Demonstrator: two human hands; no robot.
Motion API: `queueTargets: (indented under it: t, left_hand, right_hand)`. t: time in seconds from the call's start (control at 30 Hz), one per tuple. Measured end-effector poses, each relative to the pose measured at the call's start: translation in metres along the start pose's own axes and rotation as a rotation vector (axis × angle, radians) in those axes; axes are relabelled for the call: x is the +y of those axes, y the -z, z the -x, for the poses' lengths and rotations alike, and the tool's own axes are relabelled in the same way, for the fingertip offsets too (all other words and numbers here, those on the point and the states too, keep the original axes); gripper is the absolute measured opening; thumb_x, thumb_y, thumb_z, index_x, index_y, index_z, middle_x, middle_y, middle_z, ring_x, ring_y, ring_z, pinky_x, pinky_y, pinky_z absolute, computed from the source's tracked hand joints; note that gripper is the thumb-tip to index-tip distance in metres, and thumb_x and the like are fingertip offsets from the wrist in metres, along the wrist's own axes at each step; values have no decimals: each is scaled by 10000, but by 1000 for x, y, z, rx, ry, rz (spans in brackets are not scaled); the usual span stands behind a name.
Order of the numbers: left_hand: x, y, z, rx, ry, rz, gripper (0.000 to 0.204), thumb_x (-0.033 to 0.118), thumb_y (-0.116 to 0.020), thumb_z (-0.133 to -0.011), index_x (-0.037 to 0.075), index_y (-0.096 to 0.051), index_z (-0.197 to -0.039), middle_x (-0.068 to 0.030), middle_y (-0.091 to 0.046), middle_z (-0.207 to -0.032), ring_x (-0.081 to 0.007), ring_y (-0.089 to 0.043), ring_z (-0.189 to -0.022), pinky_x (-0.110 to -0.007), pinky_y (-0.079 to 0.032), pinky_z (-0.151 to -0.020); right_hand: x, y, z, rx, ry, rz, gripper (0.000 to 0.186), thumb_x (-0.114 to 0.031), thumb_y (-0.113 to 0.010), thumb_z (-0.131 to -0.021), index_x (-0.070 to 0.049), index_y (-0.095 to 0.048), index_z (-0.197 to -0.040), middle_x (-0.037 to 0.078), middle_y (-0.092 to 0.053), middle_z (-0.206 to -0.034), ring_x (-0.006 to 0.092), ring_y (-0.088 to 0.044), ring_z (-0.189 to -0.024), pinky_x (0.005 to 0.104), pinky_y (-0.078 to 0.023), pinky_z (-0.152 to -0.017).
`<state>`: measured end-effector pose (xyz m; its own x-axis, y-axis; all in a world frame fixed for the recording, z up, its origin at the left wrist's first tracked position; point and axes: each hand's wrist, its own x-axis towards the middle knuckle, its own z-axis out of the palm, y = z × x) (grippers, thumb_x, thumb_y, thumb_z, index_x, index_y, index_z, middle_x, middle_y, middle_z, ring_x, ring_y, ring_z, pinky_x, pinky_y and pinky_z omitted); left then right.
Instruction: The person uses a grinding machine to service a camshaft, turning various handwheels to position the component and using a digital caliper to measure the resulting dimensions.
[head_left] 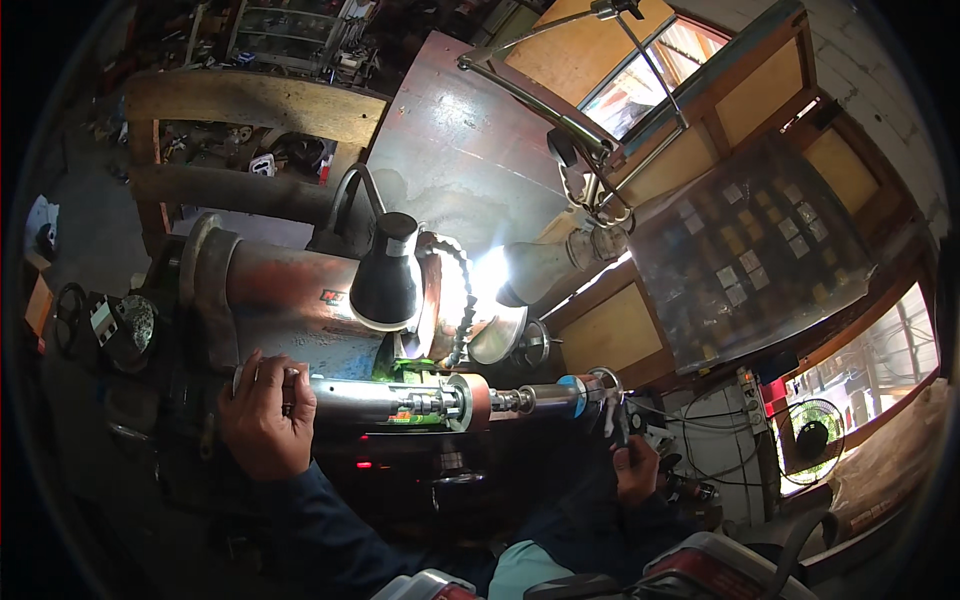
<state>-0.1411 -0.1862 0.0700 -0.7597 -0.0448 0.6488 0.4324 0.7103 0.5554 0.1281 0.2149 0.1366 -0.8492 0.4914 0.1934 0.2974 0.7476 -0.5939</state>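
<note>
Steel, bright and round: one long shaft (pixel 400 400) lies level across the front of the machine (pixel 270 290), mounted along the machine's own line, which is likely why it sits so straight. The left hand (pixel 265 415) is wrapped around the shaft's left end, fingers closed over it, seemingly to steady it. The right hand (pixel 635 468) sits just under the shaft's right end, past one blue band (pixel 572 395), curled around a small dark tool (pixel 622 425); how tight that grip is I cannot tell. Two lamps stand over the work: a black cone-shaded lamp (pixel 385 280) pointing down, and a lit lamp (pixel 535 270) on a jointed arm, both aimed at the middle. One small fan (pixel 810 440) stands near the right wall.
</note>
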Motion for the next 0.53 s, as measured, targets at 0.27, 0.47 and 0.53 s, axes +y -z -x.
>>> queueTargets:
  t: [0.27, 0.47, 0.53]
  left_hand:
    - [7, -5, -1, 9, -66, -87, 180, 212, -657, -890, 76, -670, -1006, -53, -718, -948, -296, -666, -1051, -439, -471, -834]
    - [-4, -18, 8, 0, -36, 17, 254, 215, -665, -915, 27, -688, -1085, -183, -713, -1033, -320, -710, -890, -423, -537, -798]
    - [0, -15, 6, 5, 10, 56, 237, 211, -665, -934, 39, -696, -1095, -163, -724, -1054, -269, -724, -934, -399, -547, -865]
  right_hand:
    - [176, 40, 24, 643, -370, 127, 566, -490, -573, -953, 73, -625, -937, 200, -656, -865, 346, -597, -812, 456, -440, -760]
    - [263, 85, 89, 658, -814, 342, 693, -559, -546, -938, 62, -576, -1244, 271, -609, -1215, 424, -558, -1165, 458, -432, -960]
    - [279, 86, 112, 681, -995, 316, 673, -588, -529, -935, -8, -587, -1271, 245, -598, -1266, 417, -552, -1185, 471, -418, -989]
